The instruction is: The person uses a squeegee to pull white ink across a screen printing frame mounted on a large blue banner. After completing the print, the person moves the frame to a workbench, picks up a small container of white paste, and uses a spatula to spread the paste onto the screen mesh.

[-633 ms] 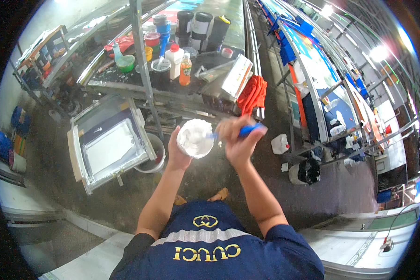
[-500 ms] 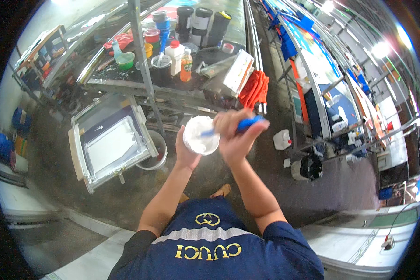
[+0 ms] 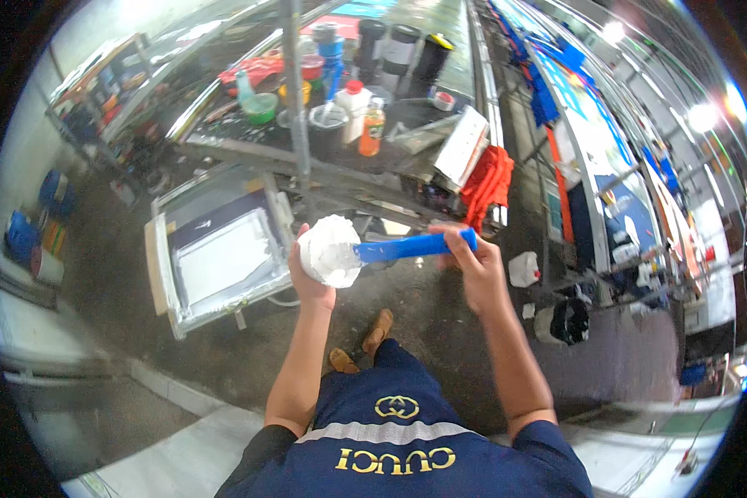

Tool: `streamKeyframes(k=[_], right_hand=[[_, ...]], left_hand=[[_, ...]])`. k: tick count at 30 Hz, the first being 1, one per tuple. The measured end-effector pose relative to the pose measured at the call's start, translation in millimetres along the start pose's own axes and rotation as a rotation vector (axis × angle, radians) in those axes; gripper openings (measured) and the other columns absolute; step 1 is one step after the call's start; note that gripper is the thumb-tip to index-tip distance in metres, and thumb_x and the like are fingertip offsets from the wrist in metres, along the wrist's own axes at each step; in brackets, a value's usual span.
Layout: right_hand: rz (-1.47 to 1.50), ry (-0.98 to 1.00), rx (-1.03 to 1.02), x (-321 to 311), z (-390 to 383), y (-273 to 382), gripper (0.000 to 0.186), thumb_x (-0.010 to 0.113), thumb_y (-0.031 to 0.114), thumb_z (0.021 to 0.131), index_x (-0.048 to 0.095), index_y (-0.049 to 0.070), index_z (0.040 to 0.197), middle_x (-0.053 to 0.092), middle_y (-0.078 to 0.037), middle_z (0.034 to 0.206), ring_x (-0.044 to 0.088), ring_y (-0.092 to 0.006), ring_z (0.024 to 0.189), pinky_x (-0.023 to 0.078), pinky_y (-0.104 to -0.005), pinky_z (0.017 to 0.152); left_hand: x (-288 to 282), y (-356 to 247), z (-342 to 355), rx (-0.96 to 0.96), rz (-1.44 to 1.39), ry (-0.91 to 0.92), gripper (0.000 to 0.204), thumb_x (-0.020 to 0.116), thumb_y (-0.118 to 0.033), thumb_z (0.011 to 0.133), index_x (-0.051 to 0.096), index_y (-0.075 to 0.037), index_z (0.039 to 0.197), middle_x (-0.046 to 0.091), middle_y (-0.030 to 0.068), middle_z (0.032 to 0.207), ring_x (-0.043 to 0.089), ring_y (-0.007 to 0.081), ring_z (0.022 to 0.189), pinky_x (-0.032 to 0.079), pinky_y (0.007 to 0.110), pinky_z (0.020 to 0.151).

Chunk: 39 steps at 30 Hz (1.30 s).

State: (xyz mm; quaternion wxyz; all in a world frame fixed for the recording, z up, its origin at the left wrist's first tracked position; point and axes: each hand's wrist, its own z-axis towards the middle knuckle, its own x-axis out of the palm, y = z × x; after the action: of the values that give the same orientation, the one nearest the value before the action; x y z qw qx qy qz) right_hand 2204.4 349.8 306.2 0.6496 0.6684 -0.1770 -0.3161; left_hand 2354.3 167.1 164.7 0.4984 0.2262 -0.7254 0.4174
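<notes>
Stretching away at twelve o'clock, with directions counted from the white tub (image 3: 324,247), a long dark table (image 3: 241,143) takes up the most room, cluttered with vessels. At nine o'clock a framed screen (image 3: 224,253) is next in size, a white patch covering much of its lower part. Between one and two o'clock, a long pale box (image 3: 463,149) slants at the table's edge, and a red cloth (image 3: 487,187) hangs just beside it at two o'clock. Near half past twelve stand black canisters (image 3: 400,58) and, closer, a smaller white jug (image 3: 353,112) with a red cap.

At three o'clock, the right hand (image 3: 476,266) pinches a blue tool (image 3: 415,246) near its outer end, thumb on top, the blurred fingers partly hidden behind. The left hand (image 3: 311,282) curls around the tub from seven to nine o'clock, holding it above the floor. White paste coats the tub, and the tool's nine-o'clock end reaches into its mouth.
</notes>
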Motion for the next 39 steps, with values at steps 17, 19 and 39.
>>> streamKeyframes(k=[17,19,39], right_hand=[[-1.215,0.845,-0.768,60,126,59,0.019,0.067,0.027,0.083,0.071,0.008,0.085,0.059,-0.005,0.064,0.061,-0.0158,0.061,0.045,-0.0328,0.062],[-1.543,0.834,-1.387,84,119,72,0.015,0.066,0.023,0.079,0.068,0.009,0.073,0.061,-0.005,0.066,0.063,-0.0179,0.064,0.044,-0.0338,0.068],[-1.489,1.113,-0.750,58,231,32,0.022,0.063,0.023,0.084,0.071,0.003,0.079,0.070,-0.016,0.076,0.070,-0.0288,0.071,0.056,-0.0410,0.063]], left_hand=[[-23,-49,4,0.123,0.140,-0.172,0.054,0.044,-0.046,0.095,0.047,-0.007,0.134,0.056,0.0124,0.130,0.052,0.0292,0.121,0.042,0.045,0.104],[-34,-41,16,0.083,0.069,-0.154,0.055,0.044,-0.046,0.096,0.048,-0.005,0.132,0.056,0.0129,0.129,0.052,0.0297,0.121,0.042,0.045,0.104],[-29,6,95,0.114,-0.041,-0.220,0.057,0.048,-0.045,0.092,0.050,-0.006,0.134,0.057,0.0113,0.131,0.054,0.0295,0.122,0.043,0.047,0.103]])
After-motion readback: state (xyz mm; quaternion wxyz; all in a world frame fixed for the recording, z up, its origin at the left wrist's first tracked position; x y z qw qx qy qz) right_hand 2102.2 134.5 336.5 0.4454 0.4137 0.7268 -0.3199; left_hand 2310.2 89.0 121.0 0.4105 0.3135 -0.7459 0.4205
